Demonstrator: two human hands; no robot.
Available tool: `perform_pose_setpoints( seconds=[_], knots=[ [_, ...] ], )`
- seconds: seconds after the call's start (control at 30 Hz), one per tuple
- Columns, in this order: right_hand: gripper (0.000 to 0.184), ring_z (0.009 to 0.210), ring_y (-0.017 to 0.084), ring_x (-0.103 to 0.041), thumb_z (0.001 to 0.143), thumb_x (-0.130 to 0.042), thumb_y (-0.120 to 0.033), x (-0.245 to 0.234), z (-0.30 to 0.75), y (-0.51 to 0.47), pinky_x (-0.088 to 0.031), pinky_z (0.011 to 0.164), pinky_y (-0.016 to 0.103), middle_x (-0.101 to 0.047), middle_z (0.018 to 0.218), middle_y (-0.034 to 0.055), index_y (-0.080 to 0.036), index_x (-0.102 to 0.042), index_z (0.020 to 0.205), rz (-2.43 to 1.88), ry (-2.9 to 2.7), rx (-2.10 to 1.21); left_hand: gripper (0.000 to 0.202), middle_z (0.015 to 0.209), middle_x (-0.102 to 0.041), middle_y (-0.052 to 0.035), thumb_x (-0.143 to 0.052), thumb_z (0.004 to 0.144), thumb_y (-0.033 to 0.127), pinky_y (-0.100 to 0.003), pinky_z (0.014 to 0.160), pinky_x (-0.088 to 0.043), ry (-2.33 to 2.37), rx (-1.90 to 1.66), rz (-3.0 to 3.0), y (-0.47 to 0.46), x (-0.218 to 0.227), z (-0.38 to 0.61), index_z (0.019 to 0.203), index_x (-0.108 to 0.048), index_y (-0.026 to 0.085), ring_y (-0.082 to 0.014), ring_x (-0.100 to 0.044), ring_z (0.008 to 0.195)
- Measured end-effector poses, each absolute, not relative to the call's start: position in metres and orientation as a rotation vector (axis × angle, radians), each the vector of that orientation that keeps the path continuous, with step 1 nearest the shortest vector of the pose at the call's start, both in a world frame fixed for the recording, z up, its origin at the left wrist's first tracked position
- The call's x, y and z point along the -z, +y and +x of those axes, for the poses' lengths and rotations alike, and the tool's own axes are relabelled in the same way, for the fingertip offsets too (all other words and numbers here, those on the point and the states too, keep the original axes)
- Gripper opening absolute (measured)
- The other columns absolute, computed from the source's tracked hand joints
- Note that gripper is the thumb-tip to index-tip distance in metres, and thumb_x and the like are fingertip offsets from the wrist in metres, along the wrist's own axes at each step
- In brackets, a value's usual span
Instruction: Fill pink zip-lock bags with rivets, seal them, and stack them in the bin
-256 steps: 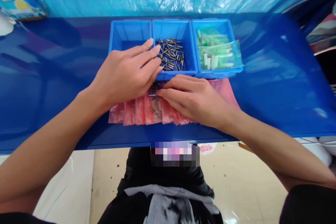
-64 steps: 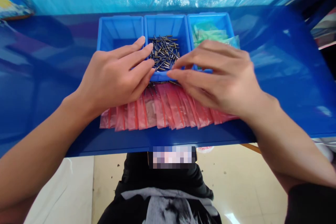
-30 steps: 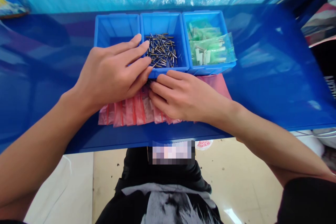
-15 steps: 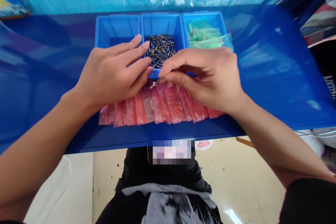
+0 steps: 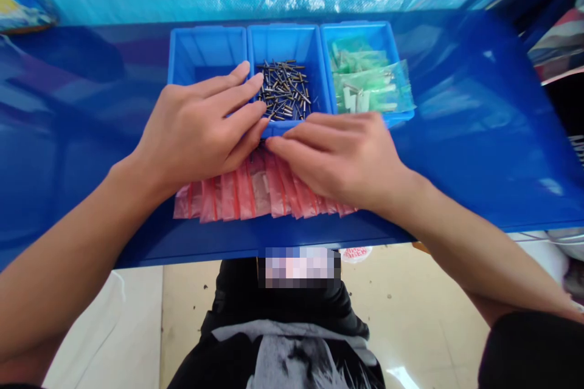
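Note:
My left hand lies over the left and middle bins with its fingers stretched and apart; its thumb side is low, over the upper edge of the pink zip bags. My right hand is closed, its thumb and fingertips together close to my left hand's lowest finger, just in front of the middle bin. What the right fingertips hold is hidden. A small dark piece shows between the two hands, at a bag's top. The middle blue bin holds many loose blind rivets with dark pins.
The left blue bin is partly behind my left hand. In the right bin lie green bags with white pieces inside, one hanging over the rim. The blue table ends just below the pink bags. A blurred phone-like object is at my lap.
My right hand, which held a blind rivet in a pinch, has turned palm down and moved slightly down and left to the pink bags. The rivet is now out of sight. My left hand stays put.

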State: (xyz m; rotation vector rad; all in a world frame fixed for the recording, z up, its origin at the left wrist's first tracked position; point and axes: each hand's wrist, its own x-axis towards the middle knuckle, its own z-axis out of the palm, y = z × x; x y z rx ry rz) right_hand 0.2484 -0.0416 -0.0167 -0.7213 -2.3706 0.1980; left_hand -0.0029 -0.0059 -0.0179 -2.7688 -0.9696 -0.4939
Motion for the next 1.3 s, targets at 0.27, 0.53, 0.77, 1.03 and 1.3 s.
perform_pose_setpoints(
  seconds=[0.27, 0.53, 0.77, 1.03, 1.3],
  knots=[
    [0.031, 0.087, 0.020, -0.061, 0.109, -0.046, -0.006, 0.027, 0.238, -0.047, -0.045, 0.070, 0.035, -0.073, 0.089, 0.0071, -0.013, -0.074, 0.099, -0.546, -2.618, 0.525, 0.035, 0.147, -0.070, -0.0113, -0.044, 0.113, 0.036, -0.048, 0.093, -0.070, -0.949, 0.467, -2.717, -0.006, 0.016, 0.000, 0.119, -0.072, 0.016, -0.0337, -0.069, 0.139],
    [0.036, 0.087, 0.022, -0.065, 0.104, -0.039, 0.001, 0.021, 0.222, -0.046, -0.042, 0.065, 0.035, -0.075, 0.093, 0.0129, -0.009, -0.073, 0.098, -0.529, -2.833, 0.654, 0.033, 0.148, -0.070, -0.0111, -0.043, 0.113, 0.032, -0.042, 0.096, -0.069, -0.823, 0.499, -2.648, -0.005, 0.023, -0.006, 0.122, -0.070, 0.014, -0.0313, -0.067, 0.141],
    [0.038, 0.087, 0.021, -0.070, 0.104, -0.037, 0.002, 0.020, 0.219, -0.034, -0.046, 0.062, 0.033, -0.077, 0.094, 0.0126, -0.008, -0.074, 0.099, -0.407, -2.857, 0.768, 0.030, 0.144, -0.072, -0.0113, -0.045, 0.113, 0.029, -0.043, 0.090, -0.071, -0.797, 0.549, -2.635, -0.005, 0.022, -0.006, 0.120, -0.070, 0.014, -0.0326, -0.070, 0.137],
    [0.025, 0.093, 0.013, -0.077, 0.110, -0.053, -0.014, 0.008, 0.237, -0.041, -0.063, 0.076, 0.025, -0.083, 0.107, 0.0027, -0.017, -0.074, 0.096, -0.506, -2.385, 0.157, 0.031, 0.151, -0.068, -0.0074, -0.046, 0.113, 0.033, -0.046, 0.102, -0.069, -0.846, 0.536, -2.667, -0.007, 0.025, -0.007, 0.128, -0.069, 0.018, -0.0310, -0.065, 0.144],
    [0.033, 0.094, 0.016, -0.071, 0.113, -0.047, -0.016, 0.014, 0.249, -0.033, -0.061, 0.085, 0.032, -0.079, 0.103, 0.0059, -0.015, -0.074, 0.095, -0.448, -2.706, 0.023, 0.028, 0.152, -0.067, -0.0063, -0.048, 0.112, 0.032, -0.051, 0.102, -0.068, -0.912, 0.551, -2.725, -0.006, 0.021, -0.007, 0.127, -0.068, 0.021, -0.0325, -0.066, 0.143]
  ],
)
